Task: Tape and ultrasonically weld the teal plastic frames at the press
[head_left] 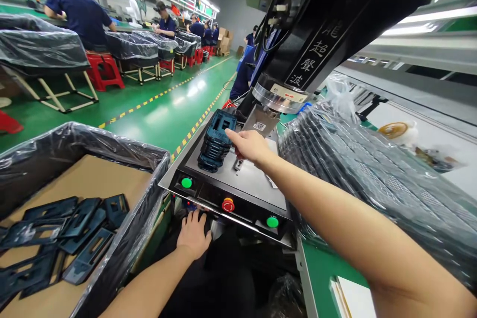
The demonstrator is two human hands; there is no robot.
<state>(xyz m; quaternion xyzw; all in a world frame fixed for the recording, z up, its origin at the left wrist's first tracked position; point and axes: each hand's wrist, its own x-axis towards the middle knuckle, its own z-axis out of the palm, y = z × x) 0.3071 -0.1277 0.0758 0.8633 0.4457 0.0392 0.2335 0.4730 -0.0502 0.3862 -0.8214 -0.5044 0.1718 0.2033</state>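
Note:
A ridged dark blue-green plastic housing [217,141] with slots in its top stands on the metal bed [257,184] of a press-like machine. My right hand [249,145] is at its right side, thumb on the top edge and the other fingers curled, partly hidden. Below the front control panel my left hand [194,234] rests palm down, fingers stretched, holding nothing. On that panel are a red emergency stop button [228,204], a left green button [187,182] and a right green button [272,221]. A round metal collar [279,97] hangs above the bed.
At left, a plastic-lined bin [156,159] holds several flat dark plastic frames [89,253] on cardboard. Stacked clear trays [346,169] lean close on the right, above a green tabletop [320,268]. Co-workers sit at benches across the green floor [149,114].

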